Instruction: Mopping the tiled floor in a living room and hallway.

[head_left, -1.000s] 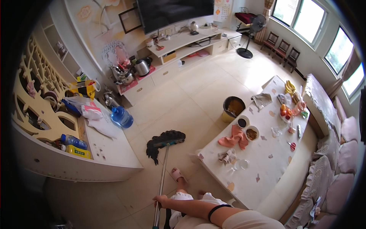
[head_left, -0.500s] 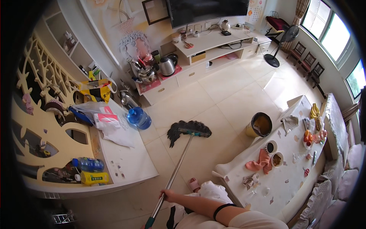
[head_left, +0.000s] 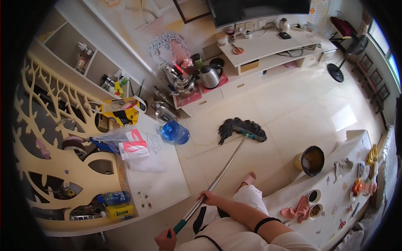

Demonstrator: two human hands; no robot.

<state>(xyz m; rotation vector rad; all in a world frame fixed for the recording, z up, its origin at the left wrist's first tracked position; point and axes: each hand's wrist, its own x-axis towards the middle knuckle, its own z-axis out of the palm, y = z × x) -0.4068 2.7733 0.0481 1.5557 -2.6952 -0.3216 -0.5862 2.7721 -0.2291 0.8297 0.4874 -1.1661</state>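
Observation:
A mop with a dark, shaggy head [head_left: 241, 129] lies spread on the tiled floor, its metal pole [head_left: 224, 169] slanting down toward me. My right hand [head_left: 208, 198] is wrapped round the pole partway along, and a black band circles that forearm. At the green end of the pole, my left hand [head_left: 166, 239] is closed on the grip near the lower edge of the picture. My foot in a pink slipper [head_left: 249, 179] stands to the right of the pole, below the mop head.
A large blue water bottle [head_left: 176, 132] stands by the white cabinet [head_left: 161, 184] on the left. To the right are a waste bin [head_left: 310, 160] and a long covered table [head_left: 280, 190] with bowls and fruit. A low TV stand [head_left: 255, 52] and floor fan [head_left: 336, 72] stand farther back.
My view has turned left and I have moved forward a little. The mop head now lies farther forward, beyond the blue bottle's right side. My left hand has come more fully into sight.

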